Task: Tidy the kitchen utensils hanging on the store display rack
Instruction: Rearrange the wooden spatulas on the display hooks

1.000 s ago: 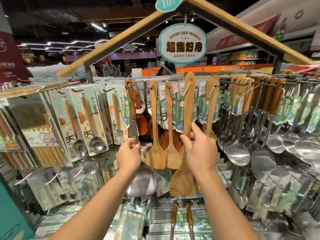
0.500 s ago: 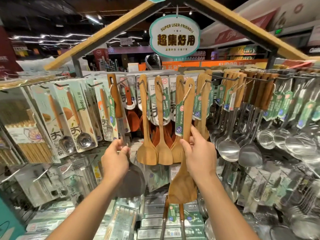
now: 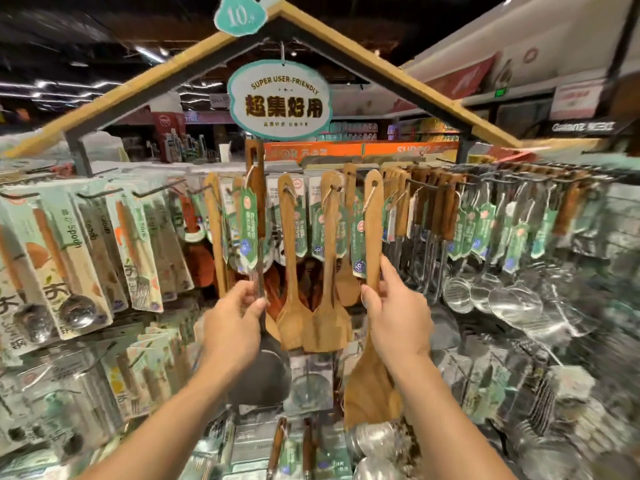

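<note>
My left hand (image 3: 232,327) grips the metal shaft of a wood-handled steel spatula (image 3: 255,188), held upright so its handle top stands above the rack hooks; its dark blade (image 3: 263,379) hangs below my hand. My right hand (image 3: 398,317) holds the handle of a wooden spatula (image 3: 373,216) with a green tag, its broad blade (image 3: 370,389) below my wrist. Between both hands, two wooden spatulas (image 3: 325,271) hang from a hook.
Packaged spoons and forks (image 3: 86,244) hang at the left. Steel ladles and skimmers with wooden handles (image 3: 485,237) crowd the hooks at the right. Boxed goods (image 3: 249,441) lie on the shelf below. A round sign (image 3: 280,102) hangs under the roof-shaped frame.
My left hand has lifted the steel spatula up and to the right, off its earlier spot at the left. My right hand still holds the wooden spatula, moved slightly right.
</note>
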